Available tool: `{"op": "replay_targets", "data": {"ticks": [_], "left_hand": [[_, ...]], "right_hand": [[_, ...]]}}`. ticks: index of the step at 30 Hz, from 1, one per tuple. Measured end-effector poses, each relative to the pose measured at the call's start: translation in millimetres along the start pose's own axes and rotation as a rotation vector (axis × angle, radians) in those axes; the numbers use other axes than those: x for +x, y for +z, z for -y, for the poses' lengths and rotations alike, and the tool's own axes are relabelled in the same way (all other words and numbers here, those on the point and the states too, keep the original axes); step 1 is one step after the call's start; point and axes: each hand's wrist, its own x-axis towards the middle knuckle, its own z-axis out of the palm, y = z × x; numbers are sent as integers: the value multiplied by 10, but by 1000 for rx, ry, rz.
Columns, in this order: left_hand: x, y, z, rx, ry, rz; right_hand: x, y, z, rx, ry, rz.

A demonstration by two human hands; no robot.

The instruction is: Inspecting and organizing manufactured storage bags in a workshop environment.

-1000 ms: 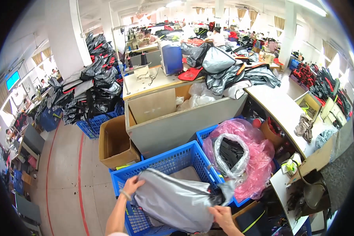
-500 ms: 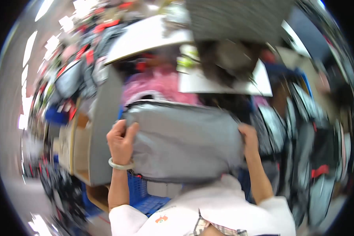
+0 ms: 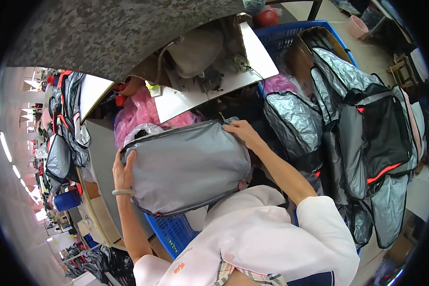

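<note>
Between my hands is a grey fabric bag [image 3: 188, 167] with black edging, its broad flat side facing up. My left hand [image 3: 124, 172], a pale bangle at its wrist, grips the left edge with the thumb on top. At the far right corner, my right hand [image 3: 245, 132] pinches the black edging; its fingertips are partly hidden under the fabric. The bag's near edge lies close to my body, and small red bits show along that edge. Its underside is hidden.
Ahead stands a white worktable [image 3: 214, 93] with a sewing machine [image 3: 195, 52] and a grey speckled surface [image 3: 114, 33] above. Pink plastic [image 3: 145, 112] bulges below. Several silver-lined bags [image 3: 295, 121] pile up at right beside a blue basket [image 3: 336, 35]. Another blue basket [image 3: 174, 233] is by my lap.
My view has swung to the right, bringing the silver-lined bags further in. The grey bag now sits tilted, right end higher. My right hand has shifted to the bag's far right corner.
</note>
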Motion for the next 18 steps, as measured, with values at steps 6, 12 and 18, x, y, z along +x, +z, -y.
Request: {"op": "replay_targets", "data": {"ticks": [6, 12, 18], "left_hand": [[99, -60, -153, -453, -202, -4], [345, -363, -513, -461, -139, -52], [804, -259, -813, -383, -94, -23]], "right_hand": [[332, 215, 115, 91, 8, 27], [711, 344, 523, 236, -3, 59], [1070, 323, 729, 338, -60, -5]]}}
